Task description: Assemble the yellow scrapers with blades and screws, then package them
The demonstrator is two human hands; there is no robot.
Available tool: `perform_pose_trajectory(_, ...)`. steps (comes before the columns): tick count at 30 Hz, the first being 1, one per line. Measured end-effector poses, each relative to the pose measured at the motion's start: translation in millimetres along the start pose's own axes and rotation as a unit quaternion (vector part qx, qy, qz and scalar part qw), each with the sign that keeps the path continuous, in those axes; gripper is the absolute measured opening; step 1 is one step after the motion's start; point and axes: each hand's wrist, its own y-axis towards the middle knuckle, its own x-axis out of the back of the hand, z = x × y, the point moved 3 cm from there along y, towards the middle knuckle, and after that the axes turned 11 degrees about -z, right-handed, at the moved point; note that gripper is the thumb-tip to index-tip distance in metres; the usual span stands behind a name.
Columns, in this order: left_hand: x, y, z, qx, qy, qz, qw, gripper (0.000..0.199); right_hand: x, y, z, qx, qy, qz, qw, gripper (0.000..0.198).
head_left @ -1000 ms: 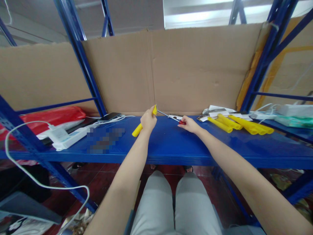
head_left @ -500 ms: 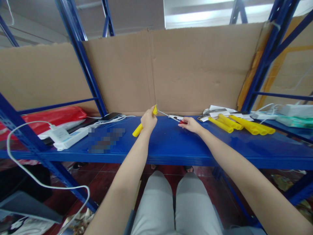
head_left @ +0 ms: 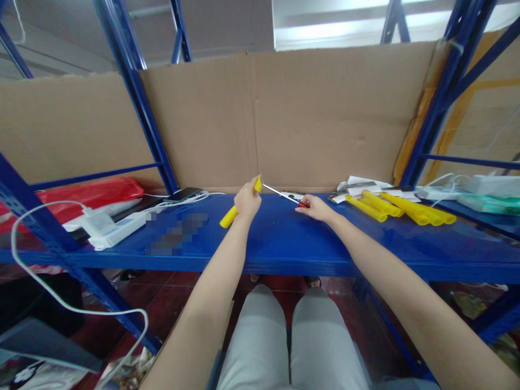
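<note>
My left hand [head_left: 247, 199] is closed round a yellow tool with a tube-like handle [head_left: 228, 216], held at a slant above the blue shelf. Its wider yellow head [head_left: 258, 184] sticks out past my thumb, with a thin pale edge beside it. In my right hand [head_left: 317, 208], the fingers pinch the red handle of a screwdriver [head_left: 280, 193]. The metal shaft points left, and its tip meets or nearly meets the yellow head; exact contact is too small to tell. Behind the shaft lies a small black-and-white piece [head_left: 293, 195].
Several yellow tubes [head_left: 410, 208] lie at the right beside white and black packaging [head_left: 361, 187]. A white power strip [head_left: 117, 230], cables and a dark phone-like object [head_left: 186, 194] are at the left. Cardboard [head_left: 325, 119] closes off the back, between blue posts [head_left: 140, 103]. The blue shelf [head_left: 292, 238] has a raised front edge.
Both hands stay in almost the same place. The right fingers have shifted slightly on the screwdriver's red handle, which looks slightly turned.
</note>
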Motion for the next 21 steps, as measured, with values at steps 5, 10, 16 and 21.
perform_pose_trajectory(5, 1, 0, -1, 0.001, 0.008, 0.004, 1.0, 0.052, -3, 2, -7, 0.009, 0.021, -0.029, 0.999, 0.033)
perform_pose_trajectory(10, 1, -1, -1, -0.002, 0.007, 0.008, 1.0, 0.052, -2, 0, -5, 0.017, 0.032, -0.013, 0.999, 0.033)
perform_pose_trajectory(16, 1, 0, 0, 0.002, 0.008, 0.01, 1.0, 0.053, 0, -1, 0, 0.023, 0.025, 0.006, 0.999, 0.033)
perform_pose_trajectory(21, 2, 0, 0, 0.004, 0.008, 0.011, 1.0, 0.052, 0, -3, 5, 0.013, -0.004, 0.032, 0.999, 0.025)
